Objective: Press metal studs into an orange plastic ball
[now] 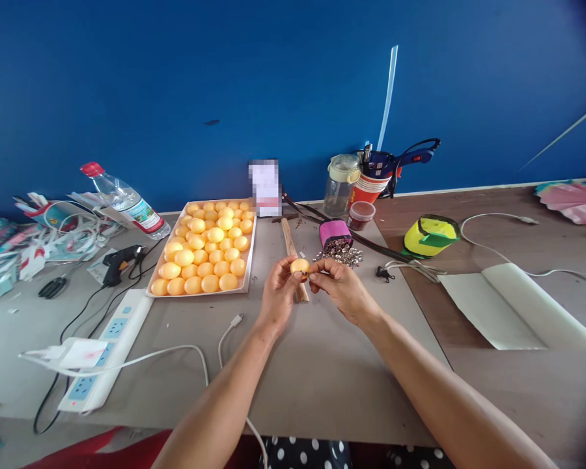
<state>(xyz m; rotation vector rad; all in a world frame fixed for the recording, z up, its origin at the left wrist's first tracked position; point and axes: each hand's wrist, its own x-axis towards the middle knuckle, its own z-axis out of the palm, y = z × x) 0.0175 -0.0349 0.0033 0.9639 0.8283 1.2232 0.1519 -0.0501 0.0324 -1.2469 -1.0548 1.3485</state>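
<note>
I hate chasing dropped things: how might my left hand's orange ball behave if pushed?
The orange ball would probably roll, being round. Its smooth surface may feel slippery. Its ping-pong-ball look suggests thin plastic, so likely light.

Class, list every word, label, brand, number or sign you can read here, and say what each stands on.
Readable text: none.
Bottle label: printed, but too small and blurred to read.
Upright pale rectangle: pixelated, unreadable.
Red paper cup: yellow marking, too unclear to read.
</note>
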